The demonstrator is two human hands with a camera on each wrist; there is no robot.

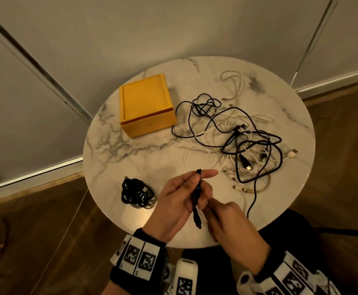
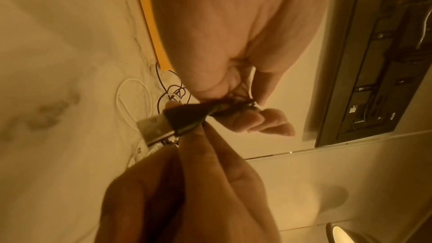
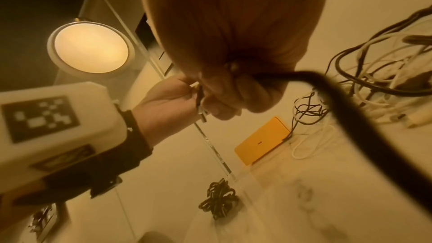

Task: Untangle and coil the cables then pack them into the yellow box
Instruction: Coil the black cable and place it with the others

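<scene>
Over the table's near edge, my left hand [image 1: 187, 188] pinches a folded length of black cable [image 1: 195, 201] between thumb and fingers. Its USB plug [image 2: 158, 128] hangs out below. My right hand [image 1: 216, 209] grips the same cable just beside the left. From there the cable trails right [image 3: 350, 110] into the tangle of black and white cables [image 1: 237, 137] on the right of the table. A coiled black cable [image 1: 135, 193] lies at the near left. The yellow box [image 1: 148, 105] stands at the far left.
The round marble table [image 1: 114, 150] has bare surface between the box, the coil and the tangle. Loose white plugs [image 1: 291, 154] lie near its right edge. Wooden floor and pale walls surround it. A round lamp [image 3: 91, 47] glows in the right wrist view.
</scene>
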